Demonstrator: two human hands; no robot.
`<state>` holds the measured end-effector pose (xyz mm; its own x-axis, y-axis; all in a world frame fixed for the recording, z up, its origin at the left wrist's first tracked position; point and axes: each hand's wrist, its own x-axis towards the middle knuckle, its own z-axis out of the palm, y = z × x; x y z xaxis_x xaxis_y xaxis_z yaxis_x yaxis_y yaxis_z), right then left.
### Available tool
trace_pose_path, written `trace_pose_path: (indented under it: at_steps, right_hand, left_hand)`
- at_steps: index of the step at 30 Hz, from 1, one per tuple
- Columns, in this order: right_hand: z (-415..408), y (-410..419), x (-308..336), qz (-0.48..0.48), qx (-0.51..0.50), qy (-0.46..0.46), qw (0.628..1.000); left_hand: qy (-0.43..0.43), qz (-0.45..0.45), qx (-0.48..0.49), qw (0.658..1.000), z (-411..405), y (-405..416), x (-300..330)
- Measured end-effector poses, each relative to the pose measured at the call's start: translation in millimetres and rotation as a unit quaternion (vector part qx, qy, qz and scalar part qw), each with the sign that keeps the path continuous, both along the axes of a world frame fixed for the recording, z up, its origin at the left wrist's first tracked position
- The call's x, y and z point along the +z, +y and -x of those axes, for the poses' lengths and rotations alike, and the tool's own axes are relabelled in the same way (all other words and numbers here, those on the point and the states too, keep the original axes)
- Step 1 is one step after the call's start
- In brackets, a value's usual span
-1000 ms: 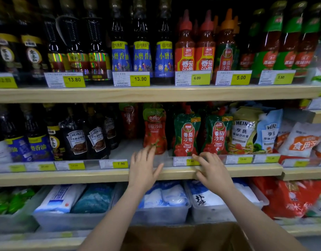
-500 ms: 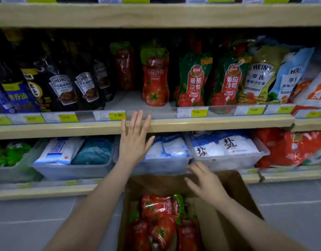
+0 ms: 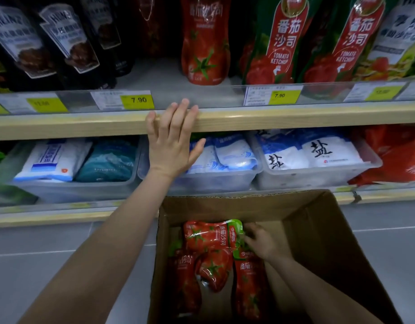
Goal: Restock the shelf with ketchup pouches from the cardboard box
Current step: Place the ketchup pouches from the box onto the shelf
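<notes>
An open cardboard box (image 3: 318, 220) stands on the floor below the shelves, holding several red ketchup pouches. My right hand (image 3: 262, 244) is down inside it, fingers curled onto the green end of the top ketchup pouch (image 3: 208, 235), which still lies flat on the others. My left hand (image 3: 173, 146) is flat against the wooden shelf edge (image 3: 295, 118), fingers spread, holding nothing. On that shelf, one matching red pouch (image 3: 205, 40) stands upright with a bare gap (image 3: 159, 76) to its left, behind a 7.90 price tag (image 3: 137, 100).
Dark Heinz sauce bottles (image 3: 61, 43) fill the shelf's left side. Green-and-red tomato ketchup pouches (image 3: 281, 40) stand on the right. Clear bins (image 3: 314, 176) of salt bags sit on the lower shelf just behind the box. Grey floor tiles (image 3: 49, 253) lie to the left.
My view has tilted down and closer. My right hand dropped from the shelf edge into the box and reached the top pouch. My left hand stayed at the shelf edge.
</notes>
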<state>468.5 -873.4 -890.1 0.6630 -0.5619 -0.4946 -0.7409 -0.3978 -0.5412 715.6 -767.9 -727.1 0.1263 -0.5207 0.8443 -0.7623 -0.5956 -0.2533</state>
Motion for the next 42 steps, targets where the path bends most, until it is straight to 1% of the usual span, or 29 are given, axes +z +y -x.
trace_pose_path:
  at_steps: [6,9,12,15,17,19,21,25,27,29,30,31,32,34,36,37,38,39,41,42]
  right_hand:
    - [-0.2,-3.0,-8.4,-0.064,0.009,0.027,0.998]
    - [3.6,-2.4,-1.5,-0.087,-0.01,-0.021,0.996]
    - [7.0,0.3,17.0,-0.089,-0.015,-0.077,0.993]
    - [9.1,4.3,41.5,-0.048,-0.003,-0.117,0.992]
    - [10.2,6.4,61.4,-0.007,0.034,-0.13,0.991]
    - [12.2,7.6,82.4,0.032,0.082,-0.131,0.987]
    - [14.6,5.6,103.2,0.057,0.109,-0.133,0.983]
    - [12.5,0.6,156.0,0.122,0.184,-0.124,0.967]
    - [8.9,-1.3,186.3,0.144,0.22,-0.105,0.959]
    - [4.5,-4.7,216.3,0.151,0.243,-0.1,0.953]
    - [1.9,-6.1,230.2,0.157,0.253,-0.101,0.949]
    - [-0.4,-6.5,243.1,0.165,0.263,-0.101,0.945]
    - [-2.8,-6.1,254.7,0.171,0.274,-0.103,0.941]
    - [-7.4,-2.2,275.6,0.177,0.297,-0.108,0.932]
    - [-12.6,1.8,293.0,0.178,0.315,-0.123,0.924]
    - [-15.0,3.7,301.4,0.175,0.321,-0.13,0.922]
    - [-17.5,4.7,308.2,0.168,0.322,-0.138,0.922]
    - [-18.9,6.1,314.4,0.158,0.316,-0.15,0.923]
    - [-20.0,7.8,323.2,0.119,0.268,-0.206,0.934]
    - [-18.8,8.5,324.1,0.076,0.221,-0.252,0.939]
  left_hand:
    - [-0.001,0.01,-0.004,1.0,-0.5,-1.0,-0.1]
    - [0.008,0.004,0.002,1.0,1.1,-0.6,0.3]
    - [0.031,-0.009,0.008,0.999,4.8,1.6,2.6]
    - [0.069,-0.033,0.009,0.997,11.1,6.9,8.3]
    - [0.098,-0.061,0.015,0.993,16.9,11.3,14.1]
    - [0.136,-0.095,0.021,0.986,23.1,16.3,20.5]
    - [0.168,-0.13,0.029,0.977,28.9,21.8,27.8]
    - [0.194,-0.189,0.043,0.962,36.7,31.3,42.6]
    - [0.217,-0.203,0.021,0.955,44.4,37.6,44.9]
    - [0.244,-0.224,-0.052,0.942,56.8,46.8,40.2]
    - [0.261,-0.243,-0.098,0.929,64.8,51.9,36.0]
    - [0.289,-0.274,-0.134,0.908,75.1,56.4,30.7]
    - [0.332,-0.306,-0.154,0.879,88.3,59.9,26.8]
    - [0.453,-0.335,-0.157,0.811,113.5,61.5,17.8]
    - [0.583,-0.309,-0.155,0.735,130.8,58.7,9.7]
    - [0.633,-0.275,-0.159,0.706,136.2,57.3,8.6]
    - [0.668,-0.236,-0.165,0.687,139.1,55.7,9.6]
    - [0.688,-0.2,-0.168,0.677,139.7,54.1,12.0]
    - [0.705,-0.146,-0.176,0.671,139.4,50.6,19.9]
    - [0.712,-0.126,-0.182,0.666,139.5,49.6,24.2]
